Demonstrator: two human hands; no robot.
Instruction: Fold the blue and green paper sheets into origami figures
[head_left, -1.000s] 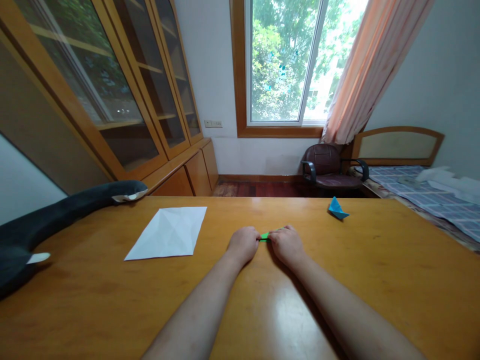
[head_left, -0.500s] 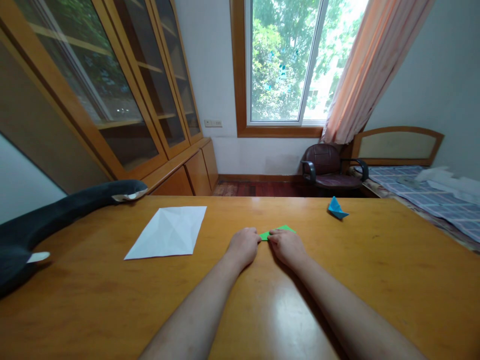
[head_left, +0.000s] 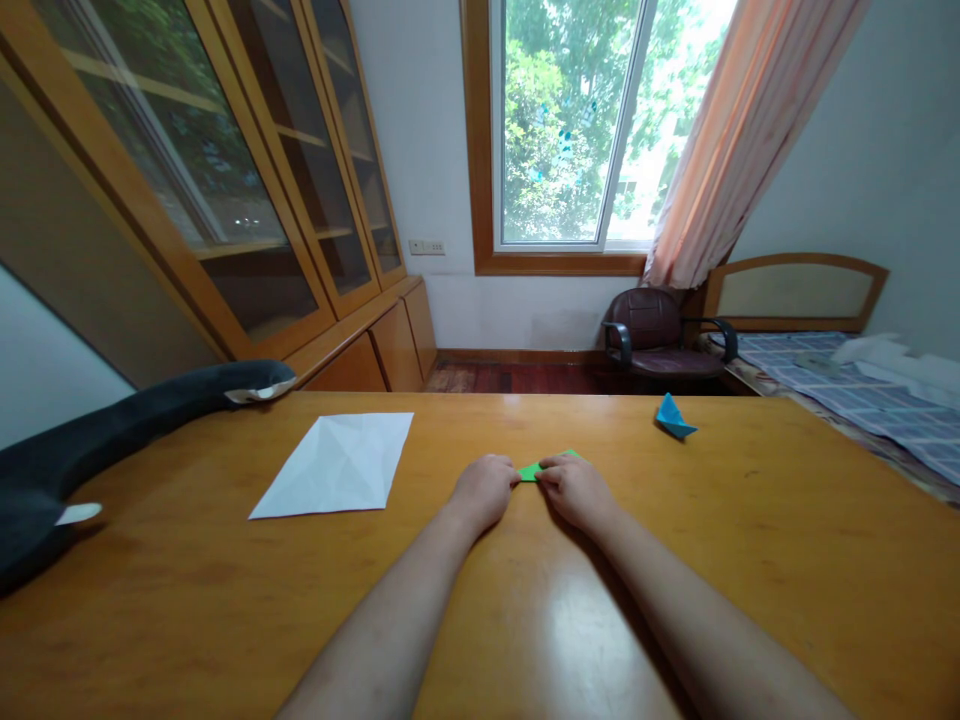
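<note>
A small folded piece of green paper (head_left: 529, 472) lies on the wooden table in front of me, mostly covered by my fingers. My left hand (head_left: 486, 492) is closed at the paper's left end, fingertips pressed on it. From the right, my right hand (head_left: 576, 490) presses the paper with its fingers bent and together. A green edge shows beyond the right knuckles. To the left lies a creased sheet of white paper (head_left: 337, 465), flat on the table. A blue folded paper boat (head_left: 675, 418) sits at the far right, apart from both hands.
The wooden table (head_left: 225, 620) spreads around my arms. On its left lies a dark grey, curved plush-like object (head_left: 142, 410) with white patches. Past the far edge stand a glass-fronted cabinet (head_left: 330, 330), a maroon armchair (head_left: 649, 325) and a bed (head_left: 847, 370).
My right hand has shifted very slightly over the green paper, so less of its right end shows. The white sheet and the blue boat stay where they were.
</note>
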